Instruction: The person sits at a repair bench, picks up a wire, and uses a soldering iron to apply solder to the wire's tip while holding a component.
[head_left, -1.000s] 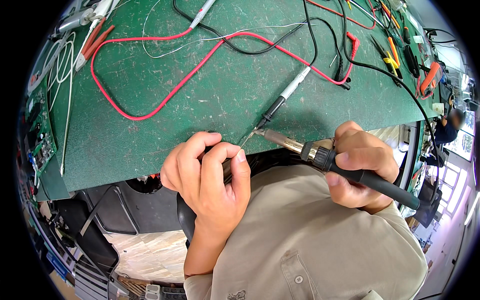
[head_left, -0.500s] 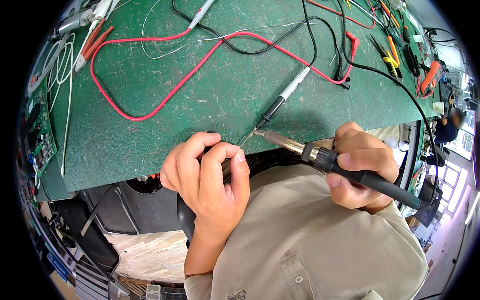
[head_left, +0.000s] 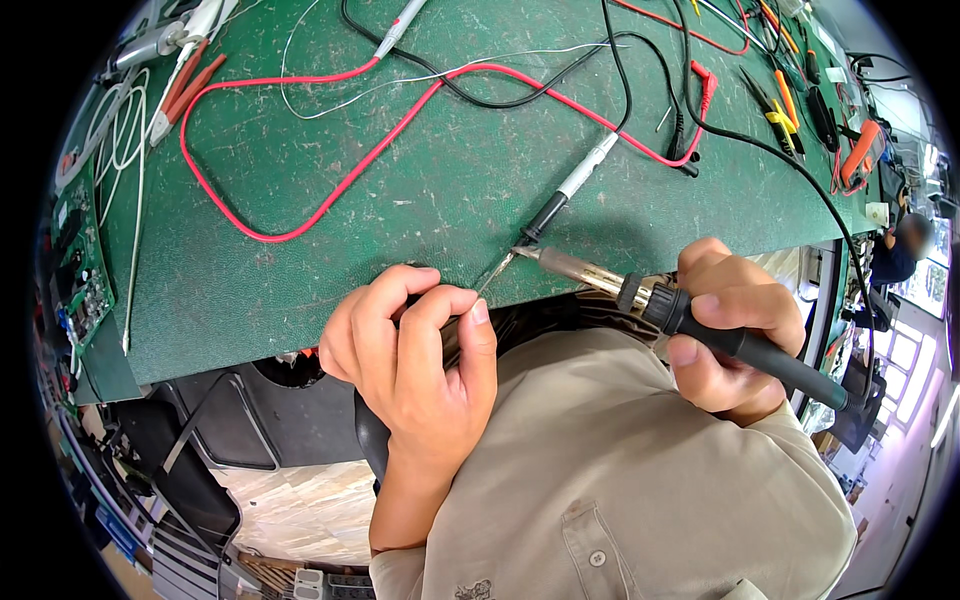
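My left hand (head_left: pixel 415 345) is closed, thumb and index finger pinched on the end of a thin metal strand (head_left: pixel 492 276). The strand runs to the front end of a black and grey test probe (head_left: pixel 565 197) lying on the green mat; I cannot tell whether it is the probe's own needle or a separate wire. My right hand (head_left: pixel 738 330) grips a soldering iron (head_left: pixel 700 325) by its black handle. The iron's tip meets the strand close to the probe's black collar, just beyond my left fingertips.
A red test lead (head_left: pixel 330 205) and a black cable (head_left: pixel 490 100) loop over the mat (head_left: pixel 250 300). A loose thin silver wire (head_left: pixel 370 95) curves beside them. Pliers (head_left: pixel 778 120) and other tools lie far right. Circuit boards (head_left: pixel 85 290) line the left edge. A person (head_left: pixel 895 250) is at the right.
The soldering iron's tip has shifted slightly up along the strand, toward the probe's black collar. My right hand has moved a little to the right; my left hand is nearly still.
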